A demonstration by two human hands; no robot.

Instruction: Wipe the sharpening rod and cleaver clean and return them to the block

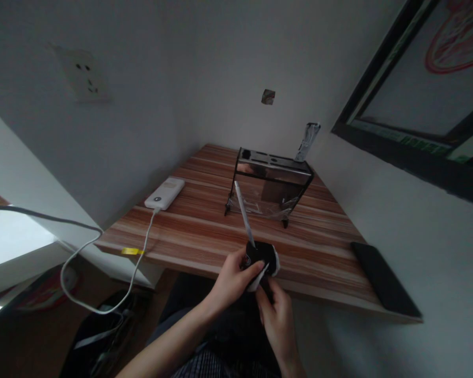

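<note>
My left hand (pixel 233 281) and my right hand (pixel 277 311) meet just in front of the table's near edge, both closed around a small black object wrapped in white cloth or tissue (pixel 265 261). A thin white pen-like stick (pixel 244 212) rises from that bundle and leans back to the left. Its lower end sits by my left fingers. What the black object is cannot be made out in the dim light.
A wood-grain table (pixel 205 231) fills a wall corner. On it stand a shiny metal rack (pixel 270 184), a white power bank (pixel 164 193) with a white cable (pixel 142 257) hanging off the front, and a black phone (pixel 384 281) at the right edge. A dark bag (pixel 98 336) lies below.
</note>
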